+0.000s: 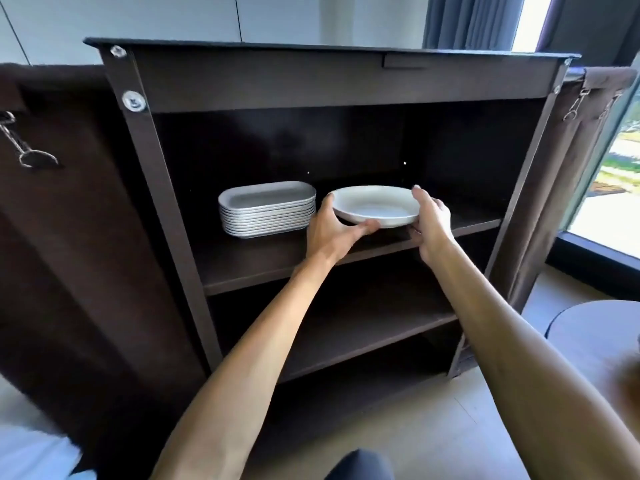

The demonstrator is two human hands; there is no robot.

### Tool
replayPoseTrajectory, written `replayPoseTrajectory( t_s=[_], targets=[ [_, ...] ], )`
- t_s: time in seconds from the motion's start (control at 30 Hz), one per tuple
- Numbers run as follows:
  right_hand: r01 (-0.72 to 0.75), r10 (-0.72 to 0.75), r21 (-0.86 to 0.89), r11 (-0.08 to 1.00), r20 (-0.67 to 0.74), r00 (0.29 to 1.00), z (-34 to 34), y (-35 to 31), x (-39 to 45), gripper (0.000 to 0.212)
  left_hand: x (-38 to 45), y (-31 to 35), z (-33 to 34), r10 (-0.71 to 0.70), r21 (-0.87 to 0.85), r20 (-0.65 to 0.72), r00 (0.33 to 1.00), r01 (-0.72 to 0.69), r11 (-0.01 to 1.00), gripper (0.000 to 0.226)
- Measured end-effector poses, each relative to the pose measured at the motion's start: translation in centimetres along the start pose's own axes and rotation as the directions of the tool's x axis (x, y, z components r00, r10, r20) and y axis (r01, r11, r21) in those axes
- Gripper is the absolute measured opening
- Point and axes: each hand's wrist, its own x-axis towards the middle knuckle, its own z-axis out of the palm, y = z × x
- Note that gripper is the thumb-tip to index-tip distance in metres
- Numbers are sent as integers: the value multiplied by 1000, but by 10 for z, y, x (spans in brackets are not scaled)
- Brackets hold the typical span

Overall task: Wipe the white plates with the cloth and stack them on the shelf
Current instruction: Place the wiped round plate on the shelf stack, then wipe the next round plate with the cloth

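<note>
A round white plate (375, 205) is held level just above the upper shelf (263, 261) of a dark brown cabinet. My left hand (334, 228) grips its left rim, thumb under the front edge. My right hand (431, 221) grips its right rim. To the left on the same shelf stands a stack of several white oblong plates (268, 211), apart from the held plate. No cloth is in view.
The cabinet has a lower shelf (363, 337) and a top board (311, 46). Fabric flaps hang open at the left (62, 220) and the right (568, 168). A round grey table (595, 337) stands at the right by a window.
</note>
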Motion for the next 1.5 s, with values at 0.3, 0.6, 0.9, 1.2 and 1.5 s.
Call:
replayPoseTrajectory(
  t_s=[0.3,0.6,0.9,1.2,1.5],
  targets=[
    [15,-34,-378,926,-43,999,15,12,31,61,20,-12,-7,-82,155,134,988,61,986,94],
    [20,-56,-751,660,-22,998,15,20,36,57,34,-23,-3,-149,347,165,975,84,934,65],
    [223,-415,-685,694,-128,901,-74,36,-5,37,12,-25,10,-2,463,-53,999,26,886,77],
    [-290,-409,-857,427,-469,783,-293,61,-83,26,-128,40,184,364,-157,-6,931,-361,919,34],
    [-457,-503,-878,144,-463,730,-411,71,-147,7,-247,83,347,247,-36,723,645,-322,946,39]
  ],
)
